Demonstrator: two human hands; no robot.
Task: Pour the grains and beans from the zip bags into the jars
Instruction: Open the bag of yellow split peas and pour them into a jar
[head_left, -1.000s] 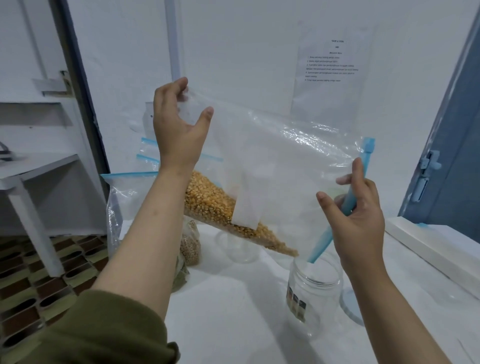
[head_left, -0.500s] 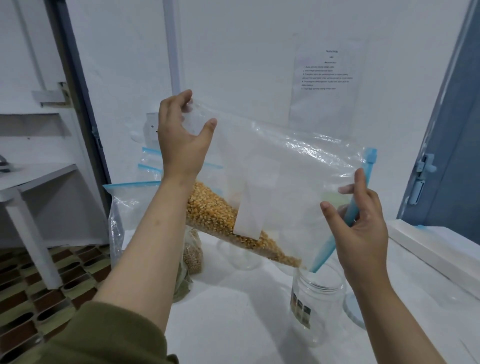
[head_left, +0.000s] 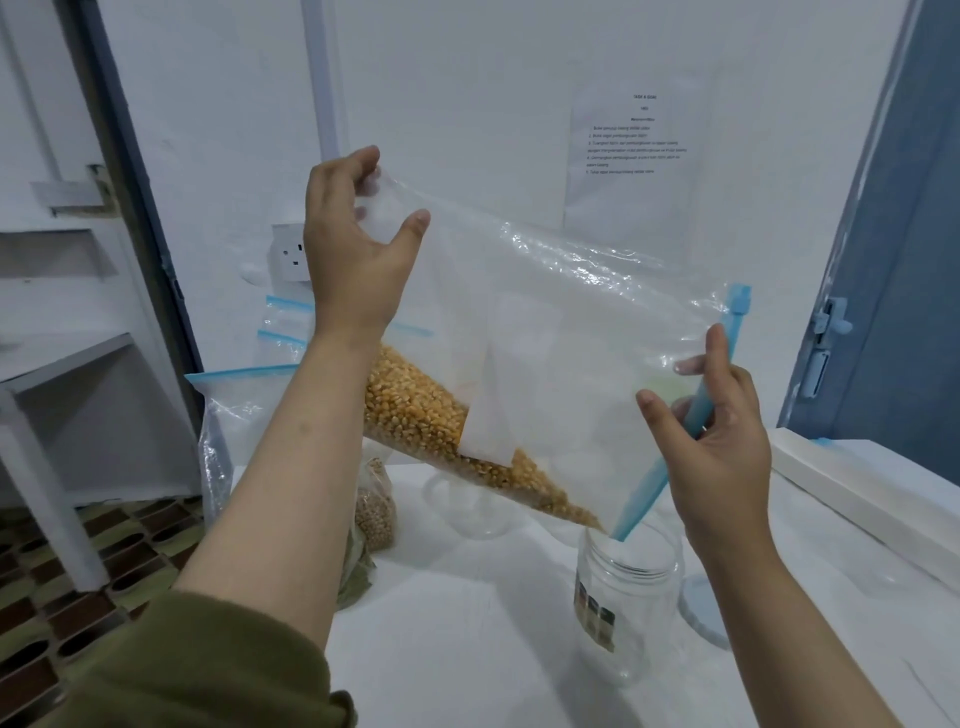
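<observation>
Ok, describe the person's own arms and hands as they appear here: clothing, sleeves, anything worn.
Both hands are bare: no gloves, and no rings or watch show on the left hand or the right hand. The left forearm is uncovered, with an olive-green sleeve pushed up near the elbow. The right forearm is bare as far as the picture's edge; no sleeve shows there.

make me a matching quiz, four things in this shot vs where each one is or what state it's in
Things:
1. corn bag
2. jar
3. left hand
4. right hand

Places or states:
a. standing lidless on the table, under the bag's lowest corner
b. gripping the raised closed-end corner of the bag
c. held tilted in the air, kernels gathered along its lower edge
d. holding the bag by its blue zip strip

Pairs: 1-c, 2-a, 3-b, 4-d
</observation>
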